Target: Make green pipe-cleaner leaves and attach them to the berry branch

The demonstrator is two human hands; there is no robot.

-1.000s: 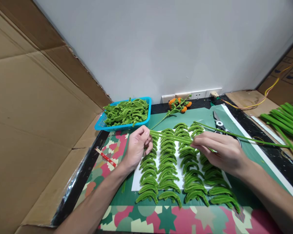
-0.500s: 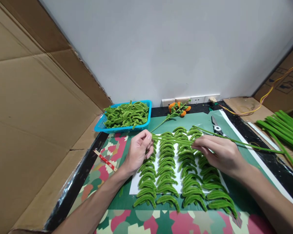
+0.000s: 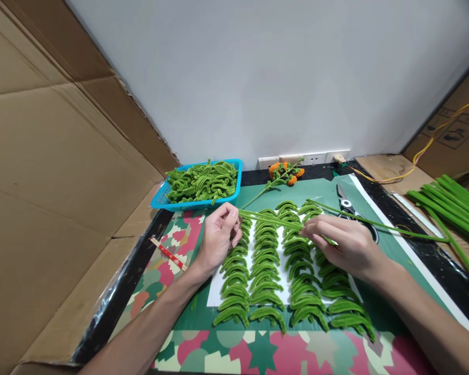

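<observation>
Several slim green strips [image 3: 269,219] ran between your left hand [image 3: 220,232] and your right hand [image 3: 342,242], over the white paper [image 3: 214,294] and the rows of curved green pieces [image 3: 266,286] laid across it. Your left hand pinched one end of them between thumb and fingers; your right hand grasped them toward the other end, its fingers bunched, so neither was free. How many strips you had could not be told, since they overlapped.

Judging by their thinness and fuzzy look, they were very light, and weight gave you little to think about. They seemed soft outside with some stiffness within, for they ran almost straight across the gap, though tension may have accounted for that. The curved pieces below, alike in pile, suggested such stuff took a bend well. The nap probably gave fair friction, so slipping looked a small risk; a hard squeeze more likely threatened a kink or flattened pile than a break. The ends were the sensible place to take hold, with a light, even pinch. A separate long green strand [image 3: 398,233] lay just beyond your right hand, beside the scissors [image 3: 346,203], and was easy to snag.
</observation>
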